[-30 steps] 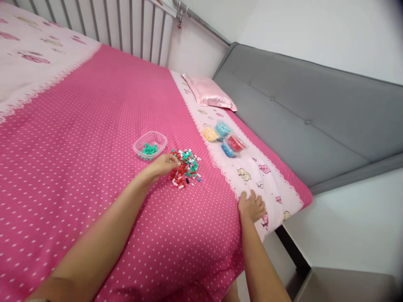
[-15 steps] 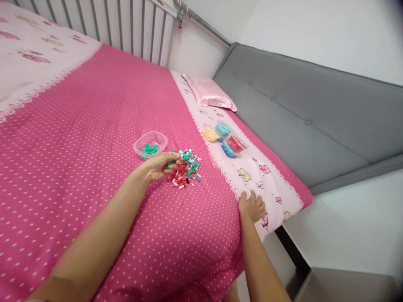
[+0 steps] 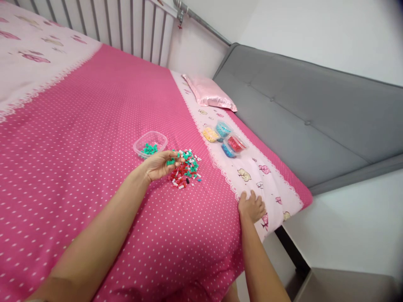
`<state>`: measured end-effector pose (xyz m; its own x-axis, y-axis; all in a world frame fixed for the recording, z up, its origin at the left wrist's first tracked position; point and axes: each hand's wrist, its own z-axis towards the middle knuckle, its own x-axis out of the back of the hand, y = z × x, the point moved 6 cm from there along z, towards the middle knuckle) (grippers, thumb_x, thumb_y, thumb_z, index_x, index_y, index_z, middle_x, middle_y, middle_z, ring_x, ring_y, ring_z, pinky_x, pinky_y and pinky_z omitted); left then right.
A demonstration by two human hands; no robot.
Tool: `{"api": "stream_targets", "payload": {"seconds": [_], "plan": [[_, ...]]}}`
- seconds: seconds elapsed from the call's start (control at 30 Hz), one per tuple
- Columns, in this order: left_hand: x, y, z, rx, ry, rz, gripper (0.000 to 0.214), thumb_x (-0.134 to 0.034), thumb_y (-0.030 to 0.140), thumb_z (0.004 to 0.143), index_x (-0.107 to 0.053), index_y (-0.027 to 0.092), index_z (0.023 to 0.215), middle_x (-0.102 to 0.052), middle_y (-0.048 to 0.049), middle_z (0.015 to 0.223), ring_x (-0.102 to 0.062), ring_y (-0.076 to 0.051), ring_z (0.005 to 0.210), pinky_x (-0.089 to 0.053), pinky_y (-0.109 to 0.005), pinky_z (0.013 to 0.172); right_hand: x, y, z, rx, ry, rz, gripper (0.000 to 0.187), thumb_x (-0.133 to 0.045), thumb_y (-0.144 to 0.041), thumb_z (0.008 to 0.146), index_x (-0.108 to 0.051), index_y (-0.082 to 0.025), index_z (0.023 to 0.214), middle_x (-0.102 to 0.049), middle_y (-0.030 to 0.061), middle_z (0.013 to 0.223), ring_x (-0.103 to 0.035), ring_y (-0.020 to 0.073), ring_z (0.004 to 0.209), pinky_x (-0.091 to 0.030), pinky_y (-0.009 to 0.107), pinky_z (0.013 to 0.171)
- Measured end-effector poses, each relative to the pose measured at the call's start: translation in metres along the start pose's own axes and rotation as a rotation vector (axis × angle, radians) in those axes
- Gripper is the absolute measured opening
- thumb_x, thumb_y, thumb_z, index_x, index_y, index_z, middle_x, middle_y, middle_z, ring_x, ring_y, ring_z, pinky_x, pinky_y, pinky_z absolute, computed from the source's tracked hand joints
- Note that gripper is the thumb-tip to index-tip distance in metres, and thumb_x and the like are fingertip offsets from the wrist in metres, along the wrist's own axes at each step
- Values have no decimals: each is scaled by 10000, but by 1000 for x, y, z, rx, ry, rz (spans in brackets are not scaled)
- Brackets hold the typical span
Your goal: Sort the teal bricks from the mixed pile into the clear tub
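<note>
**A:** What is different for us from a second ago?

**B:** Our left hand [image 3: 159, 166] has turned. A second ago it is palm-down at the edge of the pile of mixed pieces [image 3: 185, 171]; now we see more palm, and its curled fingers reach slightly farther over the heap. Our right hand [image 3: 252, 207] stays put, fingers loosely spread on the sheet [image 3: 110, 105], holding nothing that we can see.

**A:** Are we gripping anything with the left?

**B:** We see green by the half-curled fingers, but we can't tell whether those pieces are pinched or just lie behind. We judge that we are partway through gathering green ones, since the open clear tub [image 3: 158, 136], just beyond our left wrist, has only green pieces [image 3: 149, 149] visible in it.

**A:** What else is around us?

**B:** Farther off, on the pale printed strip, four small tubs sit close together: yellow [image 3: 211, 130], light blue [image 3: 223, 125], red [image 3: 242, 144] and darker blue [image 3: 225, 150]. A pink pillow [image 3: 214, 94] lies beyond them, near the grey headboard [image 3: 302, 100].

**A:** Anything in our way?

**B:** Mainly our own left hand, which hides the pile's left edge. Red, white and green pieces also lie mixed, so we judge that singling out one colour is fiddly.
</note>
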<state>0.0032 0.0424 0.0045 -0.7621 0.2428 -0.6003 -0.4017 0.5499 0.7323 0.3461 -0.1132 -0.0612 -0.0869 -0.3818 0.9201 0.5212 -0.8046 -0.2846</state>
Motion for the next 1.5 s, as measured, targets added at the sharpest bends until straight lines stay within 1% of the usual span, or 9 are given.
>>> {"api": "stream_targets", "payload": {"seconds": [0.27,0.43,0.63,0.8,0.93,1.13,1.2,1.37,1.5], "plan": [[1,0,2,40,-49,12,177,-425,98,760,-601,92,744,-590,-75,657,-524,-91,491,-410,-139,356,1,0,0,3,4,1,551,-360,-480,895,-466,-209,1363,-392,134,1445,-312,323,1324,-212,513,1076],[-2,1,0,22,-58,60,172,-430,180,774,-560,121,678,-458,-4,542,-381,-61,401,-257,-130,296,1,0,0,2,3,-2,549,-365,-476,894,-466,-210,1364,-393,133,1445,-313,320,1324,-204,507,1082],[2,3,2,-40,10,213,154,-446,226,773,-486,171,634,-262,74,433,-192,-48,338,-134,-151,312,1,-1,0,6,5,-5,546,-374,-469,896,-464,-206,1366,-391,135,1446,-310,324,1327,-202,505,1084],[5,1,1,-118,84,440,237,-515,343,774,-448,192,605,-215,98,408,-132,-48,352,-98,-184,355,1,0,0,-1,-17,6,560,-355,-484,897,-454,-206,1374,-373,136,1459,-298,326,1335,-188,510,1089],[5,-1,3,-183,133,693,307,-643,369,667,-447,181,523,-285,87,406,-200,-44,388,-145,-196,400,2,-1,-1,1,-16,11,561,-351,-487,897,-453,-208,1374,-368,138,1460,-292,330,1337,-193,516,1084],[8,-4,10,-228,163,1050,76,-645,238,568,-619,170,544,-517,38,480,-435,-102,501,-288,-217,502,0,1,0,-7,-20,4,557,-351,-487,899,-453,-214,1373,-367,127,1462,-288,323,1340,-173,499,1099],[10,-3,11,-228,174,1153,23,-637,203,555,-647,185,566,-543,36,488,-466,-121,516,-296,-226,508,-1,1,1,-8,-23,4,557,-354,-485,898,-452,-214,1374,-368,127,1462,-287,322,1341,-167,493,1103],[15,-3,12,-208,224,1377,114,-635,131,541,-680,222,593,-623,23,573,-547,-155,598,-321,-230,533,0,0,1,7,-1,1,554,-355,-481,896,-466,-205,1363,-382,138,1451,-304,326,1329,-202,517,1080],[16,-6,12,-164,245,1499,92,-668,148,608,-680,196,685,-674,-4,718,-568,-139,668,-393,-241,618,0,1,1,7,8,0,542,-368,-475,894,-472,-215,1358,-393,134,1444,-317,323,1319,-219,520,1071]]}}
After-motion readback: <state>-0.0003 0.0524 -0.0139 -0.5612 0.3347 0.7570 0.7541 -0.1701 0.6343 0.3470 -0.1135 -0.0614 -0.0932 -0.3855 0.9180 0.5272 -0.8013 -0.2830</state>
